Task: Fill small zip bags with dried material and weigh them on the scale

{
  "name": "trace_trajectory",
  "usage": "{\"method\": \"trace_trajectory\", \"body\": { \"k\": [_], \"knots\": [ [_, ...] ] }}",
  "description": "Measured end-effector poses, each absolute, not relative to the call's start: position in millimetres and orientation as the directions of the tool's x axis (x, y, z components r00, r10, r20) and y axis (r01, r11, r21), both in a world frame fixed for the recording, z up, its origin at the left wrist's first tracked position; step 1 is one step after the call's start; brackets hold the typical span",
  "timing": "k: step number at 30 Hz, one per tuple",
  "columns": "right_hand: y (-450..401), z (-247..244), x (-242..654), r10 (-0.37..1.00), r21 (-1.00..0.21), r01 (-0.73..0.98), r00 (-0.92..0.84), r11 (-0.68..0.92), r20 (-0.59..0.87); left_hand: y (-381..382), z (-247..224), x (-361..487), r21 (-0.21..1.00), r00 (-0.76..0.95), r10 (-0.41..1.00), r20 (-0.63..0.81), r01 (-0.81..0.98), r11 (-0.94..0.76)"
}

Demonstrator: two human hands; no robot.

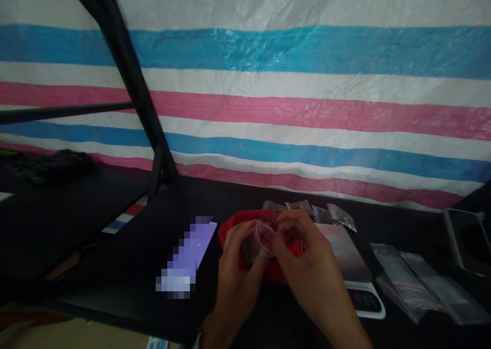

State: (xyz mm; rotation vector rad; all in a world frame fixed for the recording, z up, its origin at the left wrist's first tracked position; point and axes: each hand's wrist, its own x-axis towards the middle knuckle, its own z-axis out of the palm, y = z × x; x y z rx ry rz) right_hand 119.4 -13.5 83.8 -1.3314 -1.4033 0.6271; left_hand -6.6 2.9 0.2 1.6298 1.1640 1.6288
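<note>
My left hand [238, 272] is closed round a small clear zip-lock bag [264, 235], its mouth facing up. My right hand [309, 257] has its thumb and fingertips pinched at the right side of that mouth. Both hands are above a red cloth-like container [235, 220], whose contents are mostly hidden behind them. Just right of it lies a kitchen scale [347, 257] with a silver plate and a dark display. Several small bags with brownish contents [340, 217] lie behind the scale.
Flat clear zip bags [406, 277] lie in a stack right of the scale. Beyond them is a dark rectangular frame-like object [466, 241]. A phone with a lit, blurred-out screen [192, 254] lies on the black table [184, 201]. A black post [134, 83] rises at left before a striped sheet [307, 47].
</note>
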Motion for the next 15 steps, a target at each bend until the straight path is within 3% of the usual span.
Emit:
{"method": "trace_trajectory", "body": {
  "k": [6,13,15],
  "knots": [
    [-10.3,74.9,124.9,0.951,-0.908,0.382,0.178,0.169,0.252,5.2,0.7,-11.6,0.837,-0.068,0.856,0.512,0.263,-0.479],
    [1.8,72.3,133.6,0.969,-0.941,0.272,0.088,0.200,0.231,8.0,7.5,-18.8,0.904,-0.139,0.897,0.420,0.148,-0.401],
    [12.8,63.9,139.8,0.968,-0.919,0.337,0.068,0.206,0.242,8.9,9.1,-22.1,0.918,-0.198,0.896,0.397,0.101,-0.384]
  ]
}}
